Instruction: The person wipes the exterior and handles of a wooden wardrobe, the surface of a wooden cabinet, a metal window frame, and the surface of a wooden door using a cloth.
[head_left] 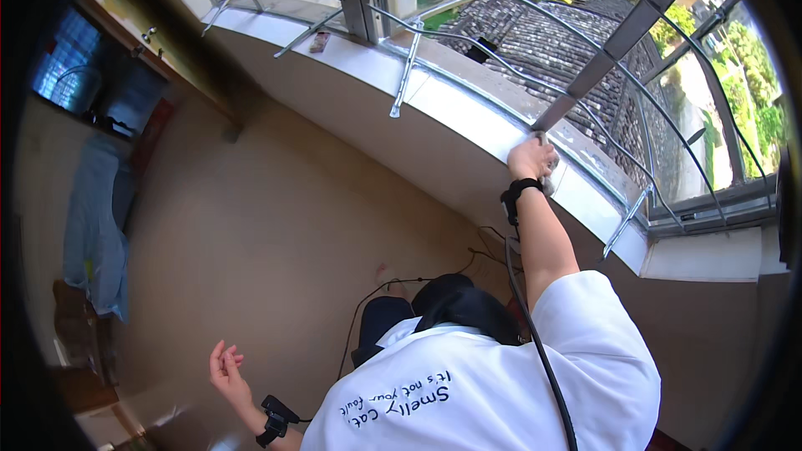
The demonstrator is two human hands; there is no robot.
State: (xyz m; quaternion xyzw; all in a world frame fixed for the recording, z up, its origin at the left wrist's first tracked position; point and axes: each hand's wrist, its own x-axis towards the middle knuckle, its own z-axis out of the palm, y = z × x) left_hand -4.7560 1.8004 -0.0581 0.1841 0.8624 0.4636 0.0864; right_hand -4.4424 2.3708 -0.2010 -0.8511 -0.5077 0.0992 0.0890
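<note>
My right arm is stretched out to the white tiled window sill (pixel 455 110). There my right hand (pixel 530 159) is closed on a greyish cloth (pixel 548 169), pressing it against the sill at the foot of a grey metal window post (pixel 576 88). Most of the cloth is hidden under the fingers. My left hand (pixel 227 372) hangs in the air over the floor at the lower left, away from the sill. Its fingers are apart and loosely curled, with nothing in them. Each wrist wears a black strapped device.
Curved metal bars (pixel 501 54) run across the window, and metal stays (pixel 407 75) jut over the sill. A small card-like piece (pixel 319 42) lies farther left on it. A black cable (pixel 535 326) trails along my right side. Pale blue fabric (pixel 96 217) hangs at the left.
</note>
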